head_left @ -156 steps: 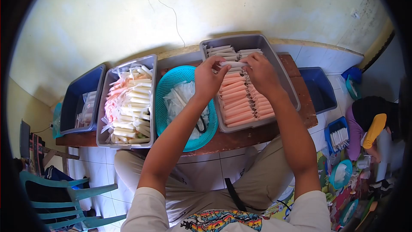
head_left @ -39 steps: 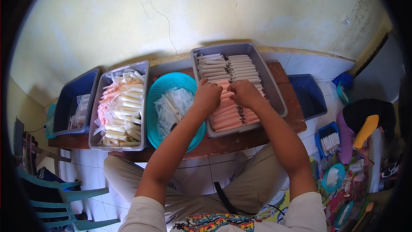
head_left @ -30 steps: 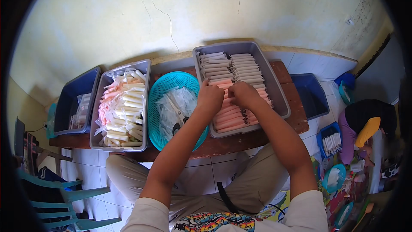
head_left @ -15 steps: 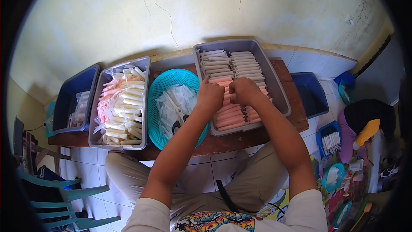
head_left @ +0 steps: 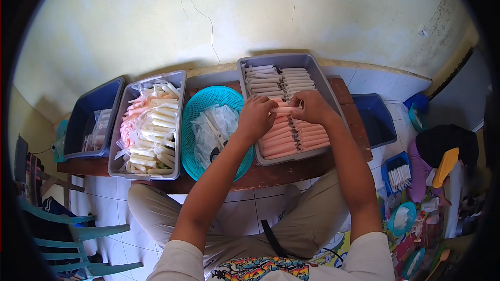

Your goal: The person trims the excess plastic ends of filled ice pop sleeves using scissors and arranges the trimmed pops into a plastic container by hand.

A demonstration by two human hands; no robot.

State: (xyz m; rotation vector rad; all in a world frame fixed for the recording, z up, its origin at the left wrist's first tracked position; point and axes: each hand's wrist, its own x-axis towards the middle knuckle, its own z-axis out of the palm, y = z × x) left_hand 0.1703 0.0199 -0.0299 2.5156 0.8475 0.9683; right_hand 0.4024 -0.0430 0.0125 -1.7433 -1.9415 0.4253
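Note:
Between my left hand (head_left: 256, 118) and my right hand (head_left: 312, 108) a pink tube (head_left: 285, 110) lies level, its ends pinched in my fingers. Both hands are over the right grey tray (head_left: 339, 103). Rows of pink tubes (head_left: 280, 140) fill the near part of that tray, and rows of pale greyish tubes (head_left: 298, 79) the far part. Left of my left hand, a turquoise basket (head_left: 194, 105) holds clear plastic wrappers (head_left: 201, 138) and scissors (head_left: 216, 135).
A second grey tray (head_left: 182, 86) holds cream and pink tubes in plastic. Beside it stands a dark blue bin (head_left: 78, 125). The bench (head_left: 260, 177) is brown. Another blue bin (head_left: 372, 119) and a crouching person (head_left: 442, 145) are at right; a green chair (head_left: 78, 239) is at lower left.
My hands were low against the pink rows and have now risen slightly, with a pink tube showing between them. Earlier they held a pale tube farther back. The person at right has shifted slightly.

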